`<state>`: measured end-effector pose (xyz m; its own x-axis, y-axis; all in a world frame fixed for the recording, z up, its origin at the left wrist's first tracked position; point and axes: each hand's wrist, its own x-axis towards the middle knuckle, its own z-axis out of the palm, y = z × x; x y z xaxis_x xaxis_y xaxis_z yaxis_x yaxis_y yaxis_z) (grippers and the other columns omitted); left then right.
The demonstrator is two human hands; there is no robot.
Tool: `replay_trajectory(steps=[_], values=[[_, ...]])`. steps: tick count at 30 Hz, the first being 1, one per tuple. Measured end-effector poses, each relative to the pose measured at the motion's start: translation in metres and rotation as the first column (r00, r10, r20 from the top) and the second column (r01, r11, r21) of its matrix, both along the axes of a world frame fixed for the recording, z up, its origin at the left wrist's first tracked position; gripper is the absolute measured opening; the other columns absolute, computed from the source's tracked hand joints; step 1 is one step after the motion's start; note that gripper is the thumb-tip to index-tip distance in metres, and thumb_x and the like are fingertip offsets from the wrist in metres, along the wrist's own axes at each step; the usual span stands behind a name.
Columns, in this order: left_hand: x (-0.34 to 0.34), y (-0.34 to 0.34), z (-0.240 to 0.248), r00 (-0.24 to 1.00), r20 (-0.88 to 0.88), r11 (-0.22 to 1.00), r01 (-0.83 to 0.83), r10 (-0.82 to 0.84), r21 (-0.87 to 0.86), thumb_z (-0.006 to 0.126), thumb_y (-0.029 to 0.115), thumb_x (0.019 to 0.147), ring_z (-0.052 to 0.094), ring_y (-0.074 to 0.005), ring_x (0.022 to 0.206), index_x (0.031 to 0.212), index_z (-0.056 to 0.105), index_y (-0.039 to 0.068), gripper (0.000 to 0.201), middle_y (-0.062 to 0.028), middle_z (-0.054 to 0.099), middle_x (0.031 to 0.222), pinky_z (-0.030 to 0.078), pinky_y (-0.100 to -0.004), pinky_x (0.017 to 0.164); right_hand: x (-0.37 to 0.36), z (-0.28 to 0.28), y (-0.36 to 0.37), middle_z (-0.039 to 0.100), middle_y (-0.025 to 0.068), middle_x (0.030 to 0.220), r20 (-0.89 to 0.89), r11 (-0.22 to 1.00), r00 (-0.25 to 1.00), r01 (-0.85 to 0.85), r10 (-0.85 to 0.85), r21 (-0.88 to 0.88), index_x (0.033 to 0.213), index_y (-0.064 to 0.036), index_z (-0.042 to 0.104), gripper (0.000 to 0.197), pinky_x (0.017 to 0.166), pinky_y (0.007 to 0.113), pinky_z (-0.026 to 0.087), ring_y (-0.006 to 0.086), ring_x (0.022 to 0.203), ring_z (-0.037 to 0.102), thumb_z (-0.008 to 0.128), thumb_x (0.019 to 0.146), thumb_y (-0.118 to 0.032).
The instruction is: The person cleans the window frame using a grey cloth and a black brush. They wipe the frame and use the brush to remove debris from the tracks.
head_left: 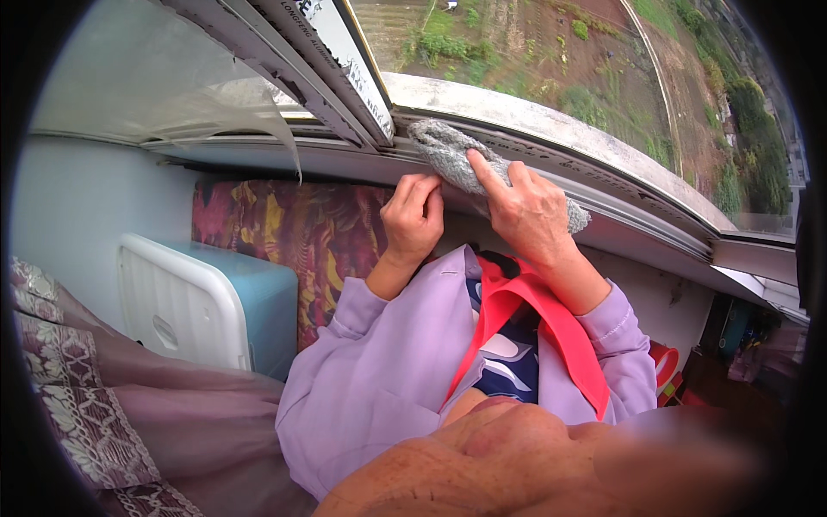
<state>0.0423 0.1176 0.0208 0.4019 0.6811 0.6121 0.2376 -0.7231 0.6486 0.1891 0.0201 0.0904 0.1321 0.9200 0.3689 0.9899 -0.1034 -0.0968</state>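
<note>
R hand (pixel 527 211): palm down on grey cloth (pixel 465 164), index finger stretched fwd, pressing it into window track (pixel 603 207). Grasping/pinning cloth, not clenched.
L hand (pixel 413 215): fingers curled, tips gripping track edge just beside cloth's lower edge. Touching cloth? can't tell. Looks like a brace.
Cloth: bunched, lies along track at sill (pixel 551 116), left end by sash frame (pixel 345 69) corner, right end poking out past R hand.
Sleeves: lilac, both forearms come up from below; red strap (pixel 551 332) across chest.
Step (judgement): wiping the track groove w/ cloth.
How to do well: keep index tip inside groove so cloth reaches the bottom, steady pressure, one direction along rail, refold when side gets dirty. Keep L hand anchored, since window is open & drop outside looks high. Don't let cloth slip over sill.
Nearby: white/blue box (pixel 207 302) lower left, patterned fabric (pixel 293 233) under sill, brown bedding (pixel 103 379) far left.
Outside: green & bare ground far below.
</note>
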Motion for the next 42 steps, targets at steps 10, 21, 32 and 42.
replay_trajectory(steps=[10,21,32,42], values=[[-0.004,0.007,-0.001,1.0,0.005,1.0,-0.018,0.018,-0.007,0.062,-0.004,0.076,0.064,-0.0299,0.074,0.091,0.064,0.004,0.018,-0.0106,0.062,0.086,0.052,-0.0367,0.063,-0.016,-0.003,0.024,0.054,0.0125,0.075,-0.036,0.998,0.999,0.022,-0.024,-0.058,0.131,-0.0196,0.054,0.054,0.052,0.039,0.051,0.0273,0.063,0.063,0.058,0.078,-0.012],[-0.012,0.006,-0.001,0.999,0.016,0.998,-0.037,0.038,-0.041,0.063,-0.006,0.075,0.064,-0.03,0.073,0.09,0.064,0.004,0.018,-0.0111,0.062,0.085,0.052,-0.0358,0.063,-0.02,0.009,0.032,0.064,0.0235,0.084,-0.456,0.985,0.887,-0.01,-0.07,-0.172,0.127,-0.0101,0.054,0.047,0.064,0.05,0.048,0.0449,0.073,0.06,0.06,0.081,-0.01],[-0.017,0.009,0.019,0.993,0.119,1.0,-0.023,0.024,-0.014,0.065,0.003,0.084,0.063,-0.0294,0.084,0.102,0.066,0.001,0.019,-0.0146,0.063,0.094,0.051,-0.0351,0.074,0.003,0.013,0.006,0.068,0.0094,0.096,-0.992,0.965,0.018,-0.229,-0.126,-0.127,0.119,0.0008,0.059,0.03,0.076,0.028,0.049,0.0149,0.084,0.063,0.055,0.092,-0.011],[-0.006,0.018,0.033,0.999,0.04,1.0,-0.015,0.014,0.012,0.055,0.028,0.094,0.056,-0.0332,0.102,0.116,0.061,-0.003,0.039,-0.0181,0.057,0.112,0.044,-0.0402,0.09,-0.004,-0.002,0.04,0.067,0.0024,0.096,-0.85,0.966,-0.467,-0.198,-0.243,-0.167,0.113,-0.0018,0.062,0.025,0.072,0.024,0.051,0.0076,0.082,0.062,0.057,0.095,-0.018]])
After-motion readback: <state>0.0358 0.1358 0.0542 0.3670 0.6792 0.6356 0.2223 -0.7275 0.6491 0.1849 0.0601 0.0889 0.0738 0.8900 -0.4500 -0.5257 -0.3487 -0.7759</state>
